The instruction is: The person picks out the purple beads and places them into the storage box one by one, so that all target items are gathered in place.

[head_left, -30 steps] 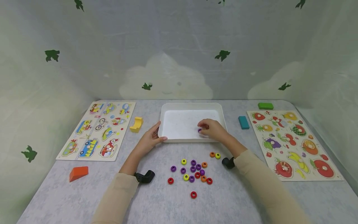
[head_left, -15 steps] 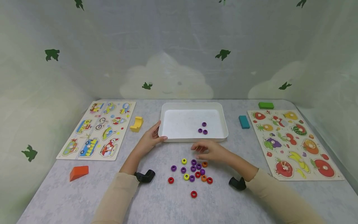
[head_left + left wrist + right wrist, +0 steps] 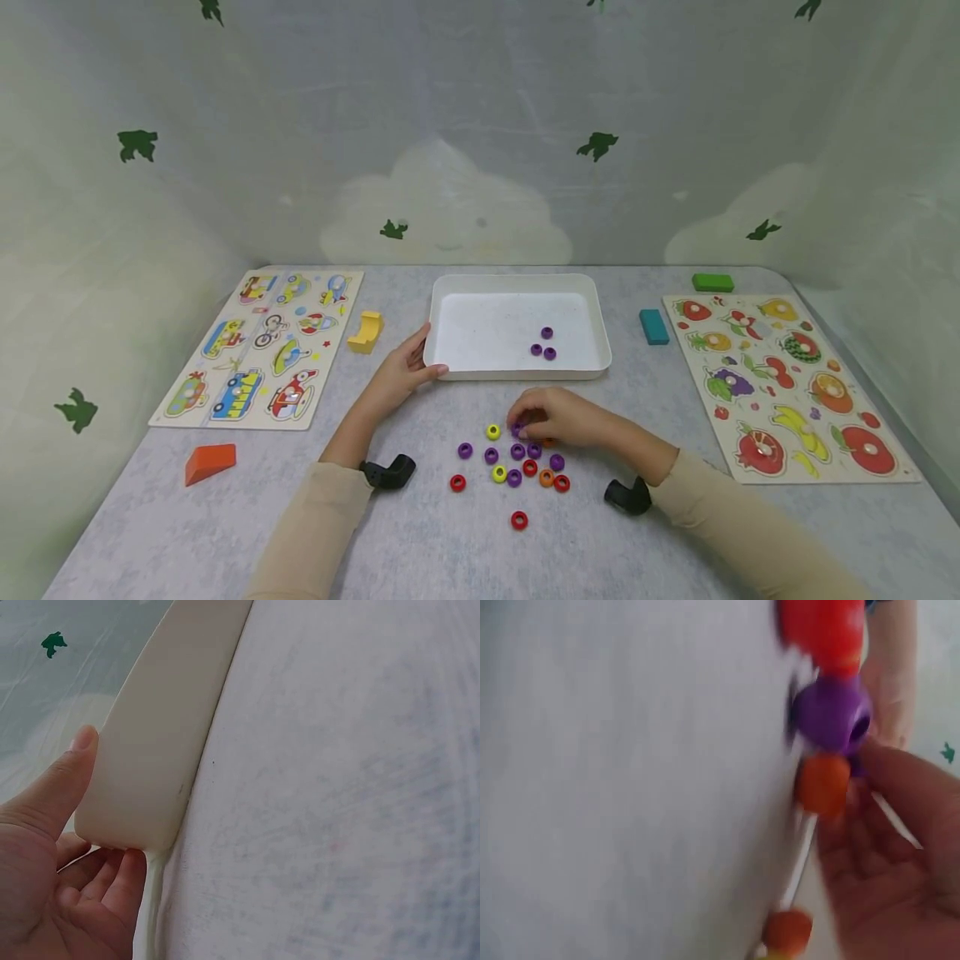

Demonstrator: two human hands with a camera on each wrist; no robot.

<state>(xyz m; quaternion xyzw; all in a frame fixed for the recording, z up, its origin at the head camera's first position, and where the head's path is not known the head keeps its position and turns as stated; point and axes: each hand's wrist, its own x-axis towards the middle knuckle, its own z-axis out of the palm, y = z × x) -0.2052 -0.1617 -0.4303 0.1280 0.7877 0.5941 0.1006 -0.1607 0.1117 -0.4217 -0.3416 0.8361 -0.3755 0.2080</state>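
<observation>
In the head view, my left hand grips the near left corner of a white tray. The left wrist view has the thumb over the tray's wall and the fingers curled at its end. Three purple beads lie in the tray's right part. My right hand is down at the loose beads in front of the tray, thumb and fingertips pinching a purple bead. An orange bead, red beads and a yellow bead lie around it. The right hand partly covers another orange bead.
A vehicle puzzle board lies left, a fruit puzzle board right. Blocks stand near them: yellow, orange, teal and green. A pale curtain closes off the back.
My right hand released a purple bead in the tray, came back towards me and closed on another purple bead. One loose purple bead shifted right. The left hand stayed on the tray.
</observation>
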